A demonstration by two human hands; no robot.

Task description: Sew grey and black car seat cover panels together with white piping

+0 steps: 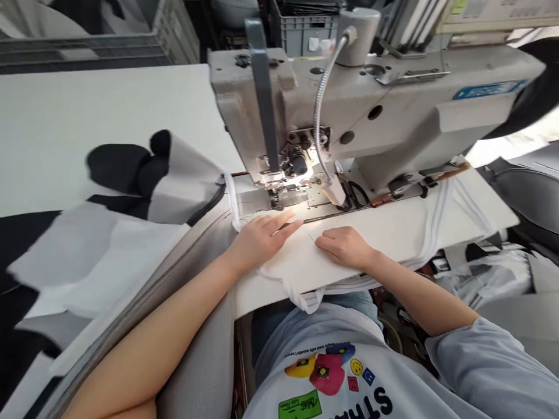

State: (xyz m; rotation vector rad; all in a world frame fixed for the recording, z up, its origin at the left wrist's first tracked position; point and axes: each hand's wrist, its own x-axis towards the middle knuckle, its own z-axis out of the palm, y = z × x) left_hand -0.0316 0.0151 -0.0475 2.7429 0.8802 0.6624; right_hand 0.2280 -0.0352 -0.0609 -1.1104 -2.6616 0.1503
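Note:
My left hand (pixel 258 241) lies on the white table just in front of the sewing machine's (pixel 297 157) lit needle area. Its fingers are stretched out and apart, and a small dark patch shows between thumb and forefinger that I cannot make out. My right hand (pixel 345 245) is to its right, closed in a pinch. A thin dark line, like a thread (pixel 311 238), runs to its fingertips. White binding tape (pixel 232 201) hangs beside my left hand, and more tape (pixel 308 301) loops over the table's front edge.
Grey and black fabric pieces (pixel 109 250) are piled at the left. Black-handled scissors (pixel 358 195) lie under the machine arm, close to the lamp head (pixel 334 191). White tape strips (pixel 432 227) cross the table's right end. Grey crates (pixel 174 35) stand behind.

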